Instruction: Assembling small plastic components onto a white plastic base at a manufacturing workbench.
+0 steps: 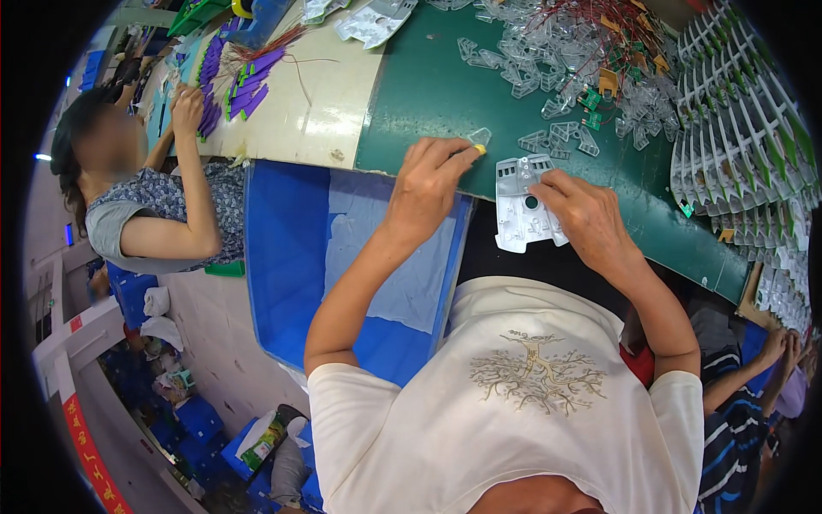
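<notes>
My left hand (428,184) is over the green table's near edge, thumb and fingers pinched together at a small clear plastic piece (481,136). A bit of yellow (479,149) shows at the fingertips; whether it is a finger cover or a separate part I cannot tell. My right hand (586,214) grips a light grey plastic housing (516,224) by its right side. The housing has a round hole, slots along its upper part and small moulded posts, and is held at the table edge in front of my body.
Clear plastic pieces (522,64), red wires and green circuit boards (591,98) lie across the green table (411,103). Stacked grey housings (736,146) fill the right side. Below the edge at left is a blue bin (287,257). A co-worker (163,206) sits left, near purple parts (250,81).
</notes>
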